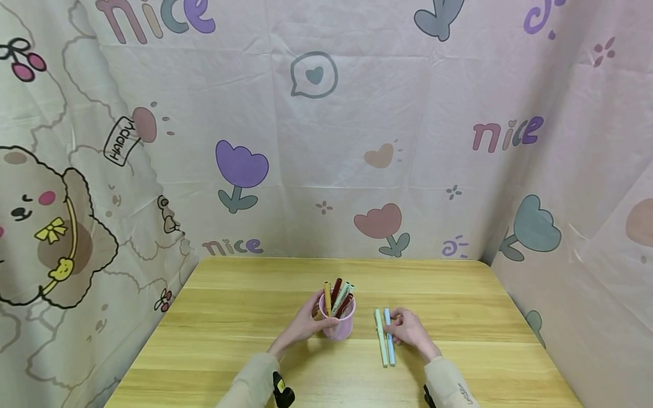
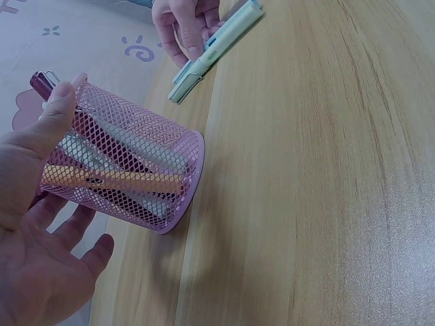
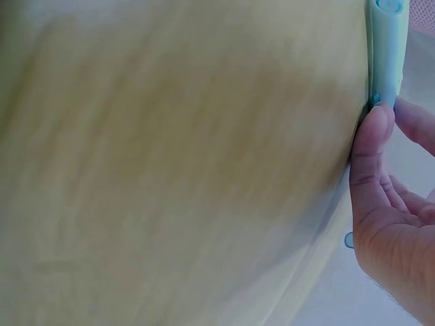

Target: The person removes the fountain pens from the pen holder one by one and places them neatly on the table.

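Observation:
A pink mesh pen cup [image 1: 340, 330] stands on the table, held by my left hand [image 1: 305, 324] with the thumb at the near side and fingers around the far left. Inside it are a yellow pen [image 1: 327, 297], dark red pens [image 1: 335, 292] and pale green ones. In the left wrist view the thumb presses near the rim of the mesh cup [image 2: 146, 115]. Right of the cup, my right hand [image 1: 410, 328] pinches a light blue pen [image 1: 391, 354] between thumb and fingers. A pale green pen [image 1: 381, 340] lies alongside, just to its left.
The wooden table [image 1: 229, 317] extends around both hands. A printed cloth [image 1: 316, 141] hangs behind the table and along both sides. Black wrist straps [image 1: 283, 391] sit over light sleeves [image 1: 255, 377].

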### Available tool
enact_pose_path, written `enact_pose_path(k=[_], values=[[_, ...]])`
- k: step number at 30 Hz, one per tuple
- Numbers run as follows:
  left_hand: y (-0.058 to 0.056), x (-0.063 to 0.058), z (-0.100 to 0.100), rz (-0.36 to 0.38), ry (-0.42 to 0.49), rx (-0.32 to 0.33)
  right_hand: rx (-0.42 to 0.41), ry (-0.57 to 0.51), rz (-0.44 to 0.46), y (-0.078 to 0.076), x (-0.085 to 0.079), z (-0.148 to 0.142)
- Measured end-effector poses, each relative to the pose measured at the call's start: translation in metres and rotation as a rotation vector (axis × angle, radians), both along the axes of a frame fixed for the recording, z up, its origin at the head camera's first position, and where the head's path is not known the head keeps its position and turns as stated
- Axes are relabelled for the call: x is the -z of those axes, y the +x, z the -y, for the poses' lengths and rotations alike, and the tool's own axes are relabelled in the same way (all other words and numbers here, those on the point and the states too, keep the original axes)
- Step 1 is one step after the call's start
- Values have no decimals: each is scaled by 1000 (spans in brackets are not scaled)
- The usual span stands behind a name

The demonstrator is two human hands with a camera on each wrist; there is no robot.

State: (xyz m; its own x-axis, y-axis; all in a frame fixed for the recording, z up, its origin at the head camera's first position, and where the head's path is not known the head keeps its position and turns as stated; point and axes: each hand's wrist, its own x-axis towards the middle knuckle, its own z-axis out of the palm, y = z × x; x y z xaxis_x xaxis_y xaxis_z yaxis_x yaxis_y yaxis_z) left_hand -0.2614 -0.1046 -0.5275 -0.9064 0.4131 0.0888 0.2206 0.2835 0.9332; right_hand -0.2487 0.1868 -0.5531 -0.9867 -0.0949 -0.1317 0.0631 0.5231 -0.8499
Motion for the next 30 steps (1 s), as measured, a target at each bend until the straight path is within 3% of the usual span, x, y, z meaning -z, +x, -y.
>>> enact_pose_path(k=[13, 30], values=[[1, 0, 0, -5, 4, -1, -36, -63, -6, -1, 2, -5], [0, 1, 0, 8, -8, -2, 19, -95, -51, 3, 1, -3]])
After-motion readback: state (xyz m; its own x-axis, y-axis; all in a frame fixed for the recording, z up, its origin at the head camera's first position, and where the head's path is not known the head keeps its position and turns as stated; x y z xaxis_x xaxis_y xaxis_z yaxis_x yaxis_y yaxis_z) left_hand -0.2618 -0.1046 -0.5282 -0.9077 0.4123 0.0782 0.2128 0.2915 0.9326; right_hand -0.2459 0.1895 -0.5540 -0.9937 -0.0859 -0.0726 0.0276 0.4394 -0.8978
